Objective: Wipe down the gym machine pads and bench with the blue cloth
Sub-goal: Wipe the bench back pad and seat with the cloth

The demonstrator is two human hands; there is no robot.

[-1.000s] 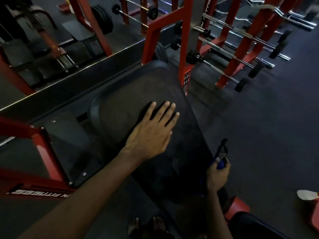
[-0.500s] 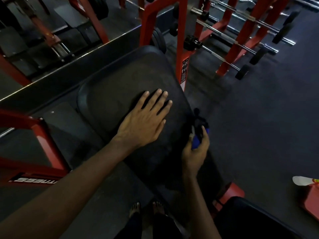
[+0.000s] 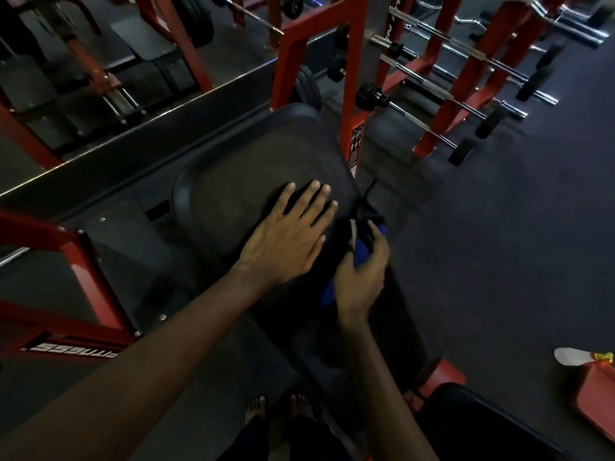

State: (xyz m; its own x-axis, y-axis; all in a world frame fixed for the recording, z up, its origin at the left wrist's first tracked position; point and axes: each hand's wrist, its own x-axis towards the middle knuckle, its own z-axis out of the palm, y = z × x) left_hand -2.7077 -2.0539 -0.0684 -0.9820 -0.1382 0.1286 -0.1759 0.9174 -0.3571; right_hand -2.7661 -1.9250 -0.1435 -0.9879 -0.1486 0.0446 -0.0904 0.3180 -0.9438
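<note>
One black bench (image 3: 239,181), one blue cloth (image 3: 364,249) and two hands here: the left hand (image 3: 286,242) lies flat on the bench with its fingers (image 3: 311,201) straight and a bit spread. The right hand (image 3: 362,277) sits at the bench's right edge, fingers curled round the bunched cloth. It's dim, so only blue bits show above and below that grip, two bare feet (image 3: 256,410) show just toes at the bottom, a second black pad (image 3: 482,427) is cut off lower right, and the barbells (image 3: 461,151) on the red rack (image 3: 427,128) are too blurry to count.
</note>
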